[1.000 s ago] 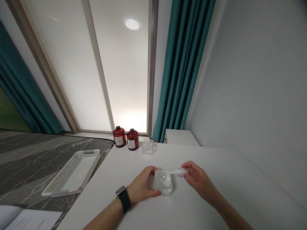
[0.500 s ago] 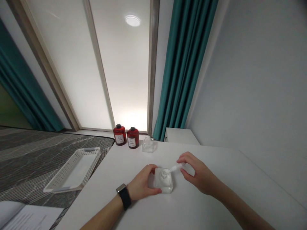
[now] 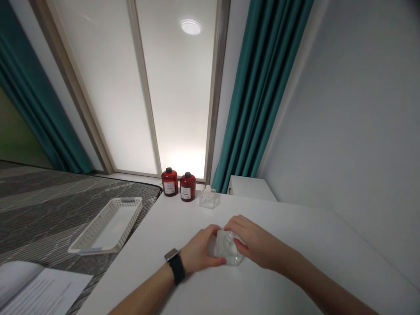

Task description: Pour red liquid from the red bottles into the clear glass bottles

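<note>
A clear, square glass bottle (image 3: 232,260) rests on the white table, its round neck partly visible on top. My left hand (image 3: 202,250), with a dark-banded watch on the wrist, is closed around the bottle's left side, thumb at the front edge and fingers at the back. Over the bottle's top right, my right hand (image 3: 251,239) is curled, its fingertips close to the neck. Whatever lies between those fingers is hidden by the hand. A second clear square bottle (image 3: 208,200) with a whitish top stands farther back.
Two red bottles (image 3: 169,186) with black caps and white labels stand at the table's (image 3: 157,245) far left corner. Left of it, a white perforated basket (image 3: 82,251) and an open booklet (image 3: 57,291) lie on a dark patterned surface. A white cabinet (image 3: 252,188) adjoins the far edge.
My right hand has moved left, from beside the square bottle onto its top. The whitish, slender piece it held is now out of sight. My left hand keeps its grip; the view has shifted slightly.
</note>
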The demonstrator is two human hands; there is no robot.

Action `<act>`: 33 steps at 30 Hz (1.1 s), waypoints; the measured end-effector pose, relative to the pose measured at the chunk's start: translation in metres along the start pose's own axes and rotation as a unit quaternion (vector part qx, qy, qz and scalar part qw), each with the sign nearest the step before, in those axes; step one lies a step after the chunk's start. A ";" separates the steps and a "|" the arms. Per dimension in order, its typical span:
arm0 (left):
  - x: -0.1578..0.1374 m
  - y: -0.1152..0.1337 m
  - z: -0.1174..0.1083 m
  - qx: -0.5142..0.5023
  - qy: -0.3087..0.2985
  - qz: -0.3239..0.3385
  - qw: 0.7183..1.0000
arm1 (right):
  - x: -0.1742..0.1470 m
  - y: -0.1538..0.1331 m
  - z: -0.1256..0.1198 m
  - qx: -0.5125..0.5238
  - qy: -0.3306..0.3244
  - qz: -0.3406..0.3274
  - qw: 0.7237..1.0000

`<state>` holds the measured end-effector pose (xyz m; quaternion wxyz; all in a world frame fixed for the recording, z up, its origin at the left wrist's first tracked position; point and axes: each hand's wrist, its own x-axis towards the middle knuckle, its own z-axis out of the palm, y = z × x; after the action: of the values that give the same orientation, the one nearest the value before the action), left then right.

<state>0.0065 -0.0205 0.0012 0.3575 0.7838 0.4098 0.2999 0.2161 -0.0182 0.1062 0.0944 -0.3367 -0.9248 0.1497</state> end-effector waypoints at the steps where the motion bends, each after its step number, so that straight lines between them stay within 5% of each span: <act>1: 0.000 -0.001 0.000 0.002 0.001 0.001 1.000 | 0.000 0.001 0.002 0.002 0.000 0.000 1.000; 15: 0.001 -0.005 0.002 0.000 0.006 0.011 1.000 | 0.003 -0.004 0.005 -0.020 -0.037 0.009 0.999; 27: 0.001 -0.006 0.001 0.003 0.005 0.006 1.000 | 0.008 -0.003 0.003 -0.099 -0.064 -0.055 0.991; 33: 0.001 -0.007 0.002 -0.006 0.004 0.005 1.000 | 0.007 -0.011 0.007 -0.127 -0.070 -0.001 0.989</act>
<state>0.0056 -0.0173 -0.0050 0.3586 0.7826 0.4056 0.3072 0.2021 -0.0229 0.1033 -0.0136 -0.3335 -0.9411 0.0540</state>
